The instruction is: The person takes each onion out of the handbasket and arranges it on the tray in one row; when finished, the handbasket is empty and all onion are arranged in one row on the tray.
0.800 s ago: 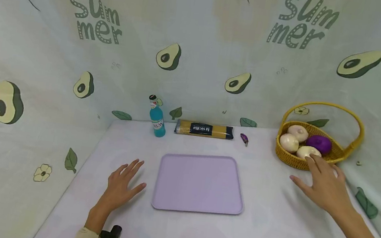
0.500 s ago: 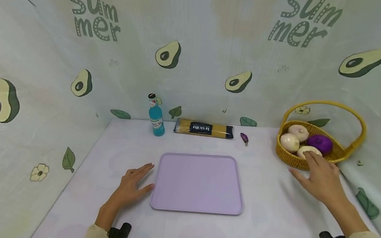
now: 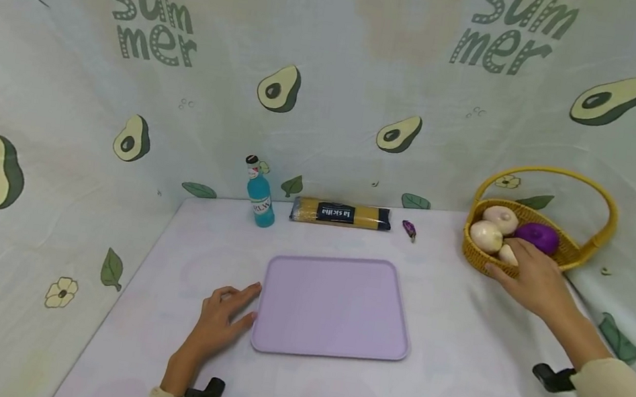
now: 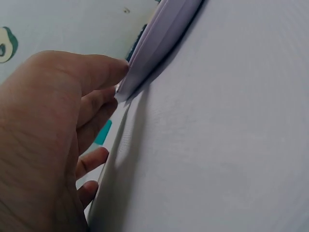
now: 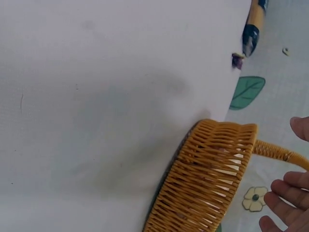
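My left hand (image 3: 217,327) lies at the left edge of a flat lilac tray (image 3: 333,309), thumb and forefinger tips right at its rim. In the left wrist view, the thumb reaches the raised side of the tray (image 4: 157,41) and the other fingers spread loosely behind it. At the right, my right hand (image 3: 540,287) reaches over the yellow wicker basket (image 3: 476,256), its spread fingers covering most of the front white onion (image 3: 507,255). The right wrist view has that hand (image 5: 292,198) above the basket (image 5: 205,169), thumb apart from the fingers.
Also in the basket are two pale onions (image 3: 486,236) and a purple onion (image 3: 537,237); its tall handle (image 3: 566,172) arches over them. Along the back stand a blue bottle (image 3: 260,196), a pasta packet (image 3: 340,214) and a small purple eggplant-like piece (image 3: 409,231).
My left hand has moved right to the tray's edge. My right hand has moved slightly farther over the front white onion, hiding more of it.
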The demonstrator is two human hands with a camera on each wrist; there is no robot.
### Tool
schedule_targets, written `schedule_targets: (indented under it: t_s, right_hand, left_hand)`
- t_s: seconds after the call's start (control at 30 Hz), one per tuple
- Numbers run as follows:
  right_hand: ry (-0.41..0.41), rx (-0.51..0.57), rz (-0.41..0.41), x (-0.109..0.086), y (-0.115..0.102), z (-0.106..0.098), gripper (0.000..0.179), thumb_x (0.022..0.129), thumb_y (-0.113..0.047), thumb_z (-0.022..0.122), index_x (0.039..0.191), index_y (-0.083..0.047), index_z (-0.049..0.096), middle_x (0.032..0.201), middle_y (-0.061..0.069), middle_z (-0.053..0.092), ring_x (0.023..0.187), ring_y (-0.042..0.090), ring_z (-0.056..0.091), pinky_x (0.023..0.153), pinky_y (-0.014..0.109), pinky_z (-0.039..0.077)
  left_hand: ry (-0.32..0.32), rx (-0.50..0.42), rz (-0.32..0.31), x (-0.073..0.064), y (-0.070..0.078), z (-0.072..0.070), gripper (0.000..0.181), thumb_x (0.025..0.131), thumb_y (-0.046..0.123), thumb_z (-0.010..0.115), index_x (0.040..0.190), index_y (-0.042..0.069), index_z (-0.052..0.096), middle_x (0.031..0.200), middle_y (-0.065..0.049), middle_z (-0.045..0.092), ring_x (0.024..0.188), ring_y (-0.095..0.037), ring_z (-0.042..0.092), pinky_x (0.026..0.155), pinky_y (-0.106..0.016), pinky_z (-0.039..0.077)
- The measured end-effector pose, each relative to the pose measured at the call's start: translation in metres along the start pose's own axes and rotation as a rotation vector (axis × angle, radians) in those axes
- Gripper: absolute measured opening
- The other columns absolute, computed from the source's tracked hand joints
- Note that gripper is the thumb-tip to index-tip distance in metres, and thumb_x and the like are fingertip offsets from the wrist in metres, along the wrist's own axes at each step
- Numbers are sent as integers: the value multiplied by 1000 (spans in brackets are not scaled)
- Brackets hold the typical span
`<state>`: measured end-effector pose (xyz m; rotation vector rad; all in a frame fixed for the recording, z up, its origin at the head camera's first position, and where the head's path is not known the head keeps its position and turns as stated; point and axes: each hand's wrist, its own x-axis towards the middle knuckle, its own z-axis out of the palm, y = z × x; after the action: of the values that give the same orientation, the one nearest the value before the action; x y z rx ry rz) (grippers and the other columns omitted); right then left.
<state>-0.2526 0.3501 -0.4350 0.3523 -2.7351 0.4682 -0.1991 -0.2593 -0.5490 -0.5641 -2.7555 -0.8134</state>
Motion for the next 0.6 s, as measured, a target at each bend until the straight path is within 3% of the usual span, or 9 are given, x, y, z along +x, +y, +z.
schedule_targets:
  t_s: [0.33,0.6]
  right_hand:
    - [-97,56,86,12,7,2,71,98,-39,63,138,16,41,136,40,41,122,59,38,96,71,30]
    - [-90,34,51,21,19,6,69,96,-31,68,137,17,41,132,42,43,119,59,41,96,70,31]
  left_hand:
    - [46,12,77,-1,2,2,49,97,32,64,145,23,56,147,5,53,124,-33,43,94,-53,22]
    - [54,15,67,-2,1,2,49,96,33,66,143,24,58,145,6,55,124,-31,43,93,-52,23]
